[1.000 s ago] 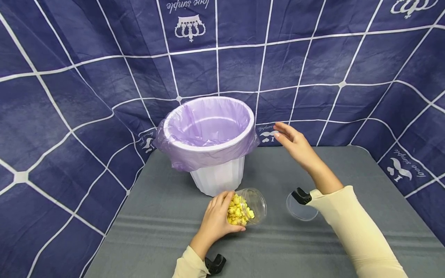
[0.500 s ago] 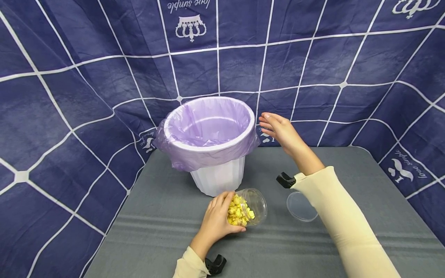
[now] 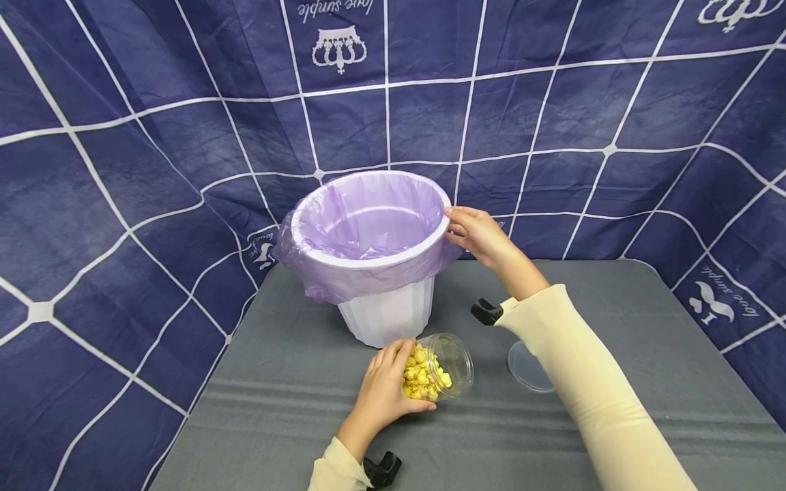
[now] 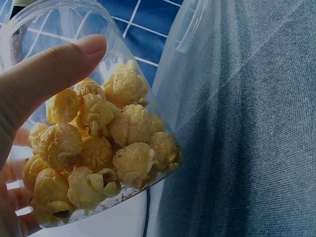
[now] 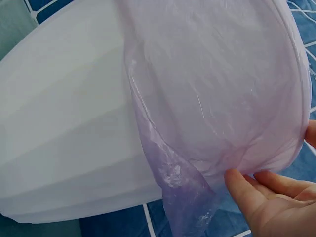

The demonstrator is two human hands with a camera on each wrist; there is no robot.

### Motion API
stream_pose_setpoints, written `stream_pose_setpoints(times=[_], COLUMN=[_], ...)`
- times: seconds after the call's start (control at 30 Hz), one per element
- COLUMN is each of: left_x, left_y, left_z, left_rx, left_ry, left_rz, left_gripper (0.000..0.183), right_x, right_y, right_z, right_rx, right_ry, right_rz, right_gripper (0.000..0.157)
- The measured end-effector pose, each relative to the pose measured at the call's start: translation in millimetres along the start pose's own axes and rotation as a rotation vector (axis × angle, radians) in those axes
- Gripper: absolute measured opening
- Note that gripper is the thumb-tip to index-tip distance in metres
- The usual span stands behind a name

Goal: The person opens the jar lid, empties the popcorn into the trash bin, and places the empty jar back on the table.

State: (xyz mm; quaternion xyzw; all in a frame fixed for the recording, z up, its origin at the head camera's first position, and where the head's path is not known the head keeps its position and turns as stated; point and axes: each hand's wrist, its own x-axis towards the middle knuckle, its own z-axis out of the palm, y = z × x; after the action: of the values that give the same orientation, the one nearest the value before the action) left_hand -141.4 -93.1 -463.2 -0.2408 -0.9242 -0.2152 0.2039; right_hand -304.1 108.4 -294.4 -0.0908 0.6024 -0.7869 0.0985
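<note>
My left hand (image 3: 382, 390) grips a clear plastic jar (image 3: 453, 365) that lies tipped on its side, mouth to the right. Yellow popcorn (image 3: 422, 374) fills the part nearest my palm; the left wrist view shows my thumb (image 4: 59, 61) across the jar's wall above the popcorn pieces (image 4: 98, 143). At the right side of a white trash can (image 3: 393, 310), my right hand (image 3: 482, 237) pinches the rim. Its fingers touch the purple trash bag (image 5: 217, 98) folded over the outside, with one digit at the rim's edge.
A clear round lid (image 3: 529, 368) lies on the grey tabletop (image 3: 276, 409), right of the jar and partly behind the right sleeve (image 3: 589, 382). A blue curtain (image 3: 522, 123) with white lines stands behind and at both sides.
My right hand has moved left from beside the trash can to its rim and taken hold there. The left hand and the jar stay put.
</note>
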Motion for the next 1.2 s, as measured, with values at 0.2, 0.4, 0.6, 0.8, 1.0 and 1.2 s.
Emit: stream_pose_setpoints(times=[0.2, 0.4, 0.6, 0.8, 1.0, 1.2], left_x=[-1.3, -2.0, -1.6, 3.8, 7.2, 14.4], left_y=[-0.5, 1.1, 4.1, 8.3, 13.6, 19.9], left_z=[0.4, -8.7, -23.8, -38.3, -48.7, -62.6], left_rx=[-0.008, -0.042, -0.105, -0.166, -0.207, -0.259], left_ry=[0.022, 0.078, 0.232, 0.351, 0.417, 0.477], left_rz=[-0.002, -0.021, 0.000, -0.003, -0.046, -0.106], left_gripper=[0.106, 0.105, 0.106, 0.105, 0.105, 0.104], right_x=[-2.0, -2.5, -2.4, -0.4, -0.6, 0.0], right_y=[1.5, 1.6, 1.9, 2.5, 1.9, 3.1], right_z=[3.4, 4.7, 4.8, 2.5, 2.8, 3.2], right_rx=[0.046, 0.033, 0.024, 0.016, 0.005, 0.017], right_ry=[0.015, 0.015, 0.025, 0.033, 0.030, 0.032], right_rz=[-0.004, -0.005, -0.003, -0.014, -0.014, -0.013], right_gripper=[0.043, 0.048, 0.047, 0.046, 0.047, 0.044])
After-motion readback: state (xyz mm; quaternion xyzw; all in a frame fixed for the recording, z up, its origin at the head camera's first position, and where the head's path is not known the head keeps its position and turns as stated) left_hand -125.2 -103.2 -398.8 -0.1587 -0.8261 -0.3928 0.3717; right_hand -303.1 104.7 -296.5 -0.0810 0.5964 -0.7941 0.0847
